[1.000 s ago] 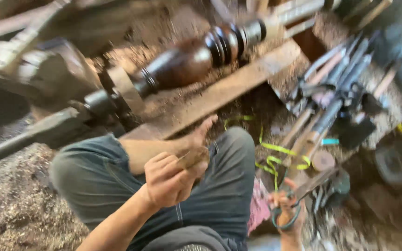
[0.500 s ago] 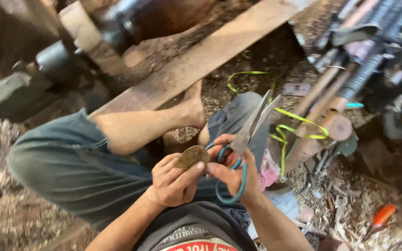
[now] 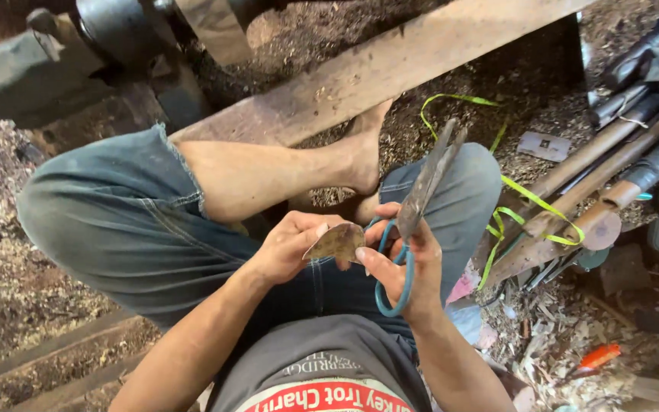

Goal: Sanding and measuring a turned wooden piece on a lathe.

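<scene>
Both hands grip: left hand [image 3: 287, 248] pinches brown disc [image 3: 335, 243], right hand [image 3: 406, 267] holds scissors [image 3: 413, 210].

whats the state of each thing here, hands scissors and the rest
left hand: pinching the brown piece
brown piece: held up, flat and thin, beside the scissor handles
right hand: fingers through the scissor handles
scissors: held, blades almost closed, pointing up
wooden plank: lying slantwise, a bare foot against it
green strap: loose, looped over the tool handles

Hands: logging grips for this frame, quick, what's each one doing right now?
Left hand: closed, pinching a small brown piece.
Right hand: closed on teal-handled scissors, blades nearly shut, pointing away.
</scene>
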